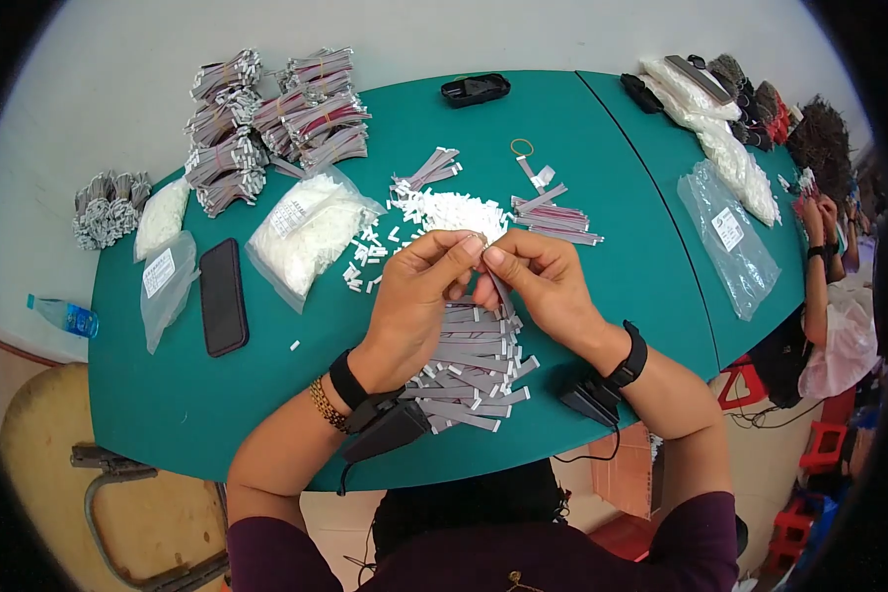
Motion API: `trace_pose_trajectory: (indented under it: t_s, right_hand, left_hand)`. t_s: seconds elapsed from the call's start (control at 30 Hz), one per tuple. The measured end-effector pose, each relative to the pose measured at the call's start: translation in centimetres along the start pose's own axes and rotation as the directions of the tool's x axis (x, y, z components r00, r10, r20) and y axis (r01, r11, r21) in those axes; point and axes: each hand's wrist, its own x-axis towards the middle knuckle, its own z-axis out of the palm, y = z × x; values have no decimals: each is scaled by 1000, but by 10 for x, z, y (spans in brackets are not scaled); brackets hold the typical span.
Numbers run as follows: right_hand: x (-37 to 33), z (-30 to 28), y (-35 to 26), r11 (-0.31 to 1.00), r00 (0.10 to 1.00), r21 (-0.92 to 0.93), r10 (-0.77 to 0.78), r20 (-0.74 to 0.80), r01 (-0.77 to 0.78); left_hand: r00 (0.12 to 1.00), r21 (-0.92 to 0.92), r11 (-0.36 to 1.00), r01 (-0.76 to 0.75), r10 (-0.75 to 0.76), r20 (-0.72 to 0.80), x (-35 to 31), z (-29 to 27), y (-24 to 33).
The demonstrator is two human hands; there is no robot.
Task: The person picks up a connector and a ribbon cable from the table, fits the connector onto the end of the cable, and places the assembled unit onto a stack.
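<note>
Green table (617, 306): seen from the head camera, it stands against a pale wall (523, 35), work laid out within arm's reach.
Left hand (405, 311): closed in a thumb-and-finger pinch; what sits between the tips is hidden.
Right hand (553, 286): gripping a grey flat cable (504, 296) near its upper end, its fingertips against the left ones, probably to steady the small end.
Held cable: between the hands, over the table, slanting down from the right thumb.
Cable pile (469, 380): layered between the forearms, presumably for a short reach.
White pieces (454, 219): heaped just beyond the fingers, likely for easy picking; some lie scattered leftward.
Stacked bundles (316, 113): far left, apparently kept clear of the working spot.
White-filled bag (306, 237): left of the heap, limiting space there.
Phone (224, 298): flat, left of the bag.
Black boxes (390, 431): one by each wrist, flanking the pile; their leads could snag.
Co-worker's hand (815, 215): at the far right, well apart.
</note>
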Motion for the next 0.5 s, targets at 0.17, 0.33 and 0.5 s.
trace_pose_trajectory:
  t_s: [0.17, 0.33, 0.5]
  right_hand:
    - [1, -2, -6, 998, 1000, -55, 19, 2, -19]
    - [3, -3, -10, 994, 999, -103, 45, 23, -43]
    - [3, -5, -10, 995, 999, -94, 32, 41, -28]
  left_hand:
    - [994, 139, 985, -105, 104, 8, 1, 4, 5]
    - [986, 260, 952, -162, 163, 17, 3, 1, 9]
    - [986, 280, 945, -166, 164, 30, 3, 0, 12]
